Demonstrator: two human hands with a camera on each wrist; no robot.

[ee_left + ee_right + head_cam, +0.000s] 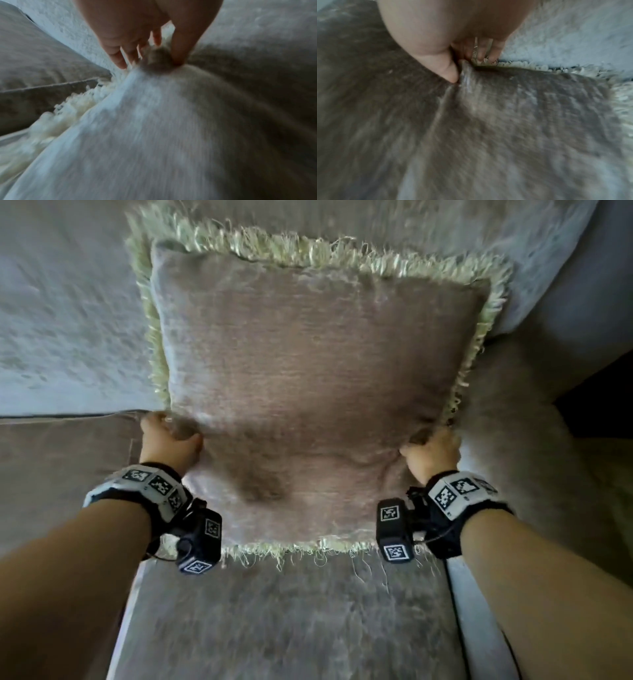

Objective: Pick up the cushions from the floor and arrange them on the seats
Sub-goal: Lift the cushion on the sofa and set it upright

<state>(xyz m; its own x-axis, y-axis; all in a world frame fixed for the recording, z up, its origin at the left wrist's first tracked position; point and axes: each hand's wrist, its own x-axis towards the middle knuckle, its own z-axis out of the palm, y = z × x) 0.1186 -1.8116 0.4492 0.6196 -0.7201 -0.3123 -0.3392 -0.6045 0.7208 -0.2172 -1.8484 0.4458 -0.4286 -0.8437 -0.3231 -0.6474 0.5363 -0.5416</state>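
Currently: square taupe velvet cushion with cream fringe on grey sofa seat.
Left hand pinches its 9 o'clock edge, right hand its 3 o'clock edge.

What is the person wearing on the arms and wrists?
No sleeves: the forearms are bare. Each wrist has a black strap with a white band of black-and-white square markers. A black camera box with the same markers and thin black cables hangs on the inner side.

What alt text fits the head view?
Two hands, left hand and right hand, grip the side edges of a fringed taupe cushion over a grey sofa seat. Both wrists wear marker-covered camera bands.
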